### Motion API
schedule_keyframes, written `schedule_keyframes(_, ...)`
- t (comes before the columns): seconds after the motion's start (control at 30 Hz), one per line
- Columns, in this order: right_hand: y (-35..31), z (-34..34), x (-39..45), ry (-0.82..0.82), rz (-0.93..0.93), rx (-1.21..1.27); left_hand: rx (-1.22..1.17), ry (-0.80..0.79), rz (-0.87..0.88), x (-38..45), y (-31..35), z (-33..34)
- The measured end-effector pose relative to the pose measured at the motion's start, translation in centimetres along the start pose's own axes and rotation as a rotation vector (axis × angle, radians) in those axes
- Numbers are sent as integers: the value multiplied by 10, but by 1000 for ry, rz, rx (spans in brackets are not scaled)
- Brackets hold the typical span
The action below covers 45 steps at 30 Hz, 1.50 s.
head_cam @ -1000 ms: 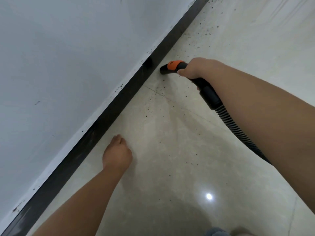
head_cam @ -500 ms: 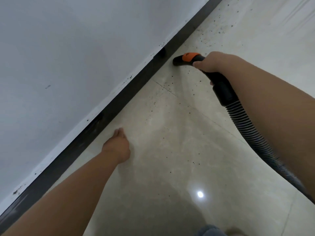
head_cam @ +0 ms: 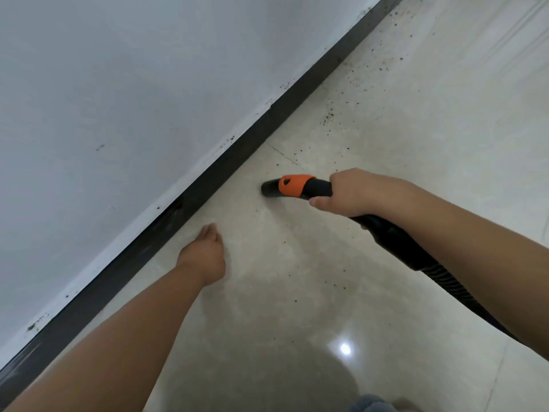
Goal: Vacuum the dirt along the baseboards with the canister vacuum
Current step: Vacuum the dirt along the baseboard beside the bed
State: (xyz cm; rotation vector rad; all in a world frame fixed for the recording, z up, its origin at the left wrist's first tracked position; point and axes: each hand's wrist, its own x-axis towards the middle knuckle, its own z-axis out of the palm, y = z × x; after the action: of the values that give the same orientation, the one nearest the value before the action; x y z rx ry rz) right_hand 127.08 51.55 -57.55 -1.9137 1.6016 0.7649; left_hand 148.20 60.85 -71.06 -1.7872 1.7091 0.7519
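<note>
Since the earlier frames the nozzle (head_cam: 271,188) has been drawn back along the floor (head_cam: 386,233) and away from the baseboard (head_cam: 237,162), so that its mouth now lies near the black strip without touching it, where before it was set almost against it; the view has shifted as well. Dirt (head_cam: 329,117) is seen as dark specks scattered on the pale tiles ahead of the nozzle and up along the baseboard toward the far corner, with a few grains nearer, below the hose (head_cam: 439,278). The long axis of the orange-collared nozzle is laid roughly crosswise to the baseboard, its mouth turned toward the wall (head_cam: 133,84). The right hand (head_cam: 353,191) is clamped round the black handle just behind the collar, thumb underneath, and is the nearer of the two to the remaining specks, which lie forward and to the right of it. The ribbed hose is led back beneath the right forearm. The left hand (head_cam: 205,254) is stretched forward just beside the baseboard with fingers relaxed and holding nothing; whether it rests on the floor cannot be told. It is judged that the coming move calls for the nozzle to be carried forward along the strip.
</note>
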Motion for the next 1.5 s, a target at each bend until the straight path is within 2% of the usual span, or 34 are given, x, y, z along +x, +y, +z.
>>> schedule_keyframes(0.2,-5,3,4,45,-13,-21,-21,-15,-4,2,1,-4)
schedule_keyframes(0.43,9,-24,21,148,74,76,-16,-48,-2,3,-1,-3)
schedule_keyframes(0.57,15,-21,23,146,94,122,-12,-36,5,6,-2,-3)
schedule_keyframes(0.77,0,-10,15,83,5,85,-7,-19,24,9,-6,-7)
schedule_keyframes(0.93,0,-17,30,185,55,95,-39,89,11,10,-17,-8)
schedule_keyframes(1.13,-27,16,19,99,-135,19,-49,200,-33,4,-21,-1)
schedule_keyframes(1.33,-1,-15,39,229,53,130,-99,167,-20,-1,-20,9)
schedule_keyframes(1.4,-3,-14,40,202,30,136,-92,161,-11,-3,-19,14)
schedule_keyframes(1.5,-14,5,24,56,-89,128,-90,153,-6,-4,-19,16)
